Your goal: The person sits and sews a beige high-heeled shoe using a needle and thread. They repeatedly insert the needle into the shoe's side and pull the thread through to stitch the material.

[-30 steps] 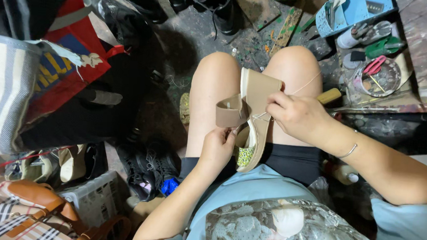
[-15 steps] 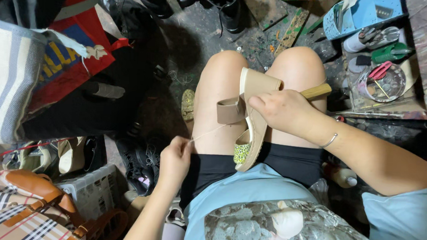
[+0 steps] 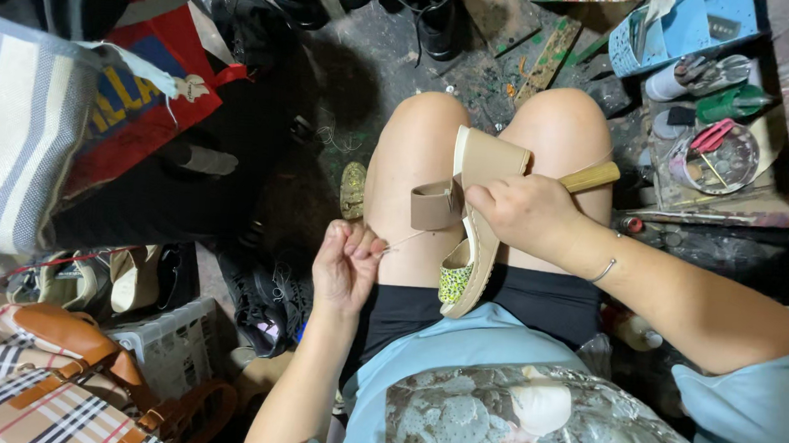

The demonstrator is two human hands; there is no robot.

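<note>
Head | right hand [image 3: 527,216] grips wooden-handled tool [image 3: 589,178], beige sandal [image 3: 475,219] | left hand [image 3: 346,264] pinches thread [image 3: 409,239]

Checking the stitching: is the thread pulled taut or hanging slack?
Taut: the thread runs in a straight line from the left hand to the sandal.

Support surfaces: the person's bare thighs [image 3: 416,173] carry a beige wedge sandal [image 3: 476,226], lying between them under the right hand [image 3: 527,216]. Beyond the knees, a dark paint-flecked floor [image 3: 377,56] bears black boots [image 3: 434,19]; beside the left hand [image 3: 346,264], dark shoes [image 3: 267,296].
</note>
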